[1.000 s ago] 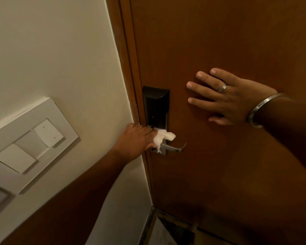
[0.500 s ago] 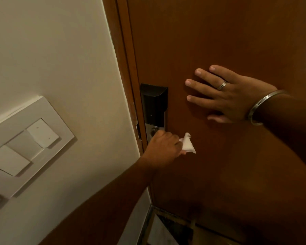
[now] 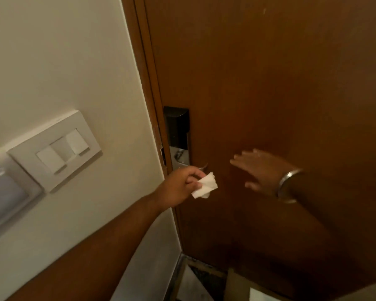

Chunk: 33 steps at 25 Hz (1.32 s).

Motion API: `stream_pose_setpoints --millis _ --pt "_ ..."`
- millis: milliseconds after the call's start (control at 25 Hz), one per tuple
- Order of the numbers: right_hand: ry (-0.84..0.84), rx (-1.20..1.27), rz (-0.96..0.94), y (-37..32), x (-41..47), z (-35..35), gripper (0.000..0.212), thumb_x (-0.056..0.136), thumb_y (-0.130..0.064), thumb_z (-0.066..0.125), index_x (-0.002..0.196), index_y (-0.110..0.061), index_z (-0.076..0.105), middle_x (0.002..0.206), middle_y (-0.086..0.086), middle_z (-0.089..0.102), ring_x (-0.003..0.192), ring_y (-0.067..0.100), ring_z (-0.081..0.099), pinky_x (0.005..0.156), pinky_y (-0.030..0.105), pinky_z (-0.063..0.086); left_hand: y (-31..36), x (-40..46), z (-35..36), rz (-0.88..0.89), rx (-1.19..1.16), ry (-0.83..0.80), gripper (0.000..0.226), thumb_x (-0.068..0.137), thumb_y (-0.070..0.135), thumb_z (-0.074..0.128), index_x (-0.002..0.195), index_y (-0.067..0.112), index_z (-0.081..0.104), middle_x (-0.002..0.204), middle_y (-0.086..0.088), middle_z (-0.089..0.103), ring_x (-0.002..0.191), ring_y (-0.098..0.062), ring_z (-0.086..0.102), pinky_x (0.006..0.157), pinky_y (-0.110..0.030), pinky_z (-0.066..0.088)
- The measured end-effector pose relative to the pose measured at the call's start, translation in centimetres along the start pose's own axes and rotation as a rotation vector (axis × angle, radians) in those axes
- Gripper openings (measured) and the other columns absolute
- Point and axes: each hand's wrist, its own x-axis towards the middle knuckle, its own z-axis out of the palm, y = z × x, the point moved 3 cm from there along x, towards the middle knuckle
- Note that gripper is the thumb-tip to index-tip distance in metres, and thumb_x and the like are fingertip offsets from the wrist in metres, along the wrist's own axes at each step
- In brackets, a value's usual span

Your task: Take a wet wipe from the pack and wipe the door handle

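My left hand (image 3: 180,184) pinches a crumpled white wet wipe (image 3: 205,186) just below and in front of the metal door handle (image 3: 203,166), whose lever is mostly hidden behind the hand. Above it sits the lock plate with a dark card reader (image 3: 176,127) on the brown wooden door (image 3: 269,83). My right hand (image 3: 259,170), with a steel bangle on the wrist, has its fingers spread near the door to the right of the handle; it looks blurred. No wipe pack is visible.
A cream wall (image 3: 63,61) on the left carries a white switch panel (image 3: 57,151) and a grey-white fixture (image 3: 0,192) at the left edge. The wooden door frame (image 3: 148,83) runs between wall and door. Floor and a pale box edge (image 3: 269,294) show below.
My left hand has come off the handle with the wipe, moving right and slightly down. My right hand has slid lower on the door. The view has tilted upward.
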Motion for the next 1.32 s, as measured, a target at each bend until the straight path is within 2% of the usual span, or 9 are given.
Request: stream_pose_setpoints --millis 160,280,400,560,720,880,1040,1200,1320 --pt "-0.078 1.009 0.459 -0.9 -10.4 6.6 0.065 0.082 -0.034 0.071 0.141 -0.025 0.044 0.138 -0.002 0.058 0.118 0.008 0.058 0.093 0.026 0.050 2.8 -1.5 9.5 -0.267 -0.491 -0.132 0.015 0.094 0.016 0.058 0.107 0.021 0.062 0.100 -0.002 0.071 0.088 -0.016 0.069 0.070 -0.029 0.056" --pt "-0.060 1.321 0.703 -0.6 -16.6 10.3 0.040 0.083 -0.026 0.070 0.121 -0.022 0.060 0.109 -0.006 0.070 0.091 0.003 0.066 0.067 0.018 0.050 4.0 -2.3 17.6 -0.415 -0.734 -0.181 0.020 0.096 0.013 0.054 0.114 0.019 0.059 0.109 -0.008 0.069 0.093 -0.019 0.068 0.073 -0.030 0.055" --pt "-0.037 1.506 0.892 0.2 -21.5 13.3 0.019 0.083 -0.021 0.071 0.101 -0.021 0.063 0.106 0.001 0.071 0.090 0.016 0.068 0.071 0.029 0.055 4.4 -3.4 25.1 -0.563 -0.824 -0.230 0.024 0.096 0.015 0.052 0.118 0.021 0.060 0.114 -0.009 0.068 0.095 -0.020 0.068 0.076 -0.032 0.055" --pt "0.010 1.562 1.131 -0.1 -25.7 17.7 0.016 0.082 -0.006 0.070 0.096 -0.009 0.064 0.110 0.016 0.069 0.085 0.023 0.066 0.061 0.029 0.054 3.0 -4.7 32.0 -0.736 -0.875 -0.279 0.033 0.099 0.036 0.045 0.123 0.018 0.058 0.112 -0.007 0.071 0.097 -0.021 0.068 0.076 -0.034 0.056" --pt "-0.102 1.559 1.275 -1.6 -28.5 25.0 0.031 0.081 -0.002 0.070 0.111 0.002 0.063 0.116 0.022 0.066 0.099 0.037 0.065 0.075 0.044 0.057 -1.7 -5.3 38.4 -0.863 -0.900 -0.413 0.061 0.086 0.067 0.043 0.120 0.019 0.058 0.117 -0.009 0.068 0.106 -0.028 0.064 0.087 -0.043 0.053" --pt "-0.227 1.525 1.378 -3.0 -30.9 35.1 0.042 0.080 0.000 0.071 0.120 0.004 0.057 0.122 0.025 0.061 0.109 0.046 0.061 0.078 0.050 0.058 -8.8 -6.5 45.4 -0.890 -0.637 -0.367 0.026 0.091 0.029 0.062 0.110 0.012 0.060 0.110 -0.013 0.067 0.086 -0.021 0.068 0.075 -0.035 0.057" --pt "-0.225 1.472 1.477 -4.5 -32.6 45.3 0.045 0.077 0.004 0.072 0.118 0.009 0.057 0.121 0.027 0.059 0.114 0.049 0.057 0.094 0.062 0.049 -16.5 -6.5 50.8 -0.935 -0.520 -0.269 0.020 0.089 0.020 0.066 0.103 0.006 0.062 0.079 -0.008 0.064 0.063 -0.015 0.062 0.055 -0.024 0.054" --pt "-0.228 1.367 1.512 -6.1 -32.9 52.5 0.042 0.077 -0.002 0.074 0.117 0.005 0.061 0.122 0.025 0.064 0.112 0.042 0.060 0.096 0.043 0.049 -22.0 -6.4 54.5 -0.922 -0.445 -0.283 0.016 0.086 0.014 0.069 0.100 0.008 0.065 0.076 -0.006 0.067 0.061 -0.013 0.065 0.051 -0.022 0.054" --pt "-0.151 1.082 1.525 -6.4 -33.0 52.0 0.041 0.086 -0.010 0.064 0.126 -0.006 0.059 0.127 0.017 0.063 0.118 0.034 0.059 0.094 0.033 0.045 -23.2 -6.6 54.1 -0.940 -0.493 -0.287 0.019 0.086 0.011 0.069 0.105 0.014 0.066 0.094 -0.009 0.070 0.077 -0.016 0.067 0.057 -0.026 0.054"
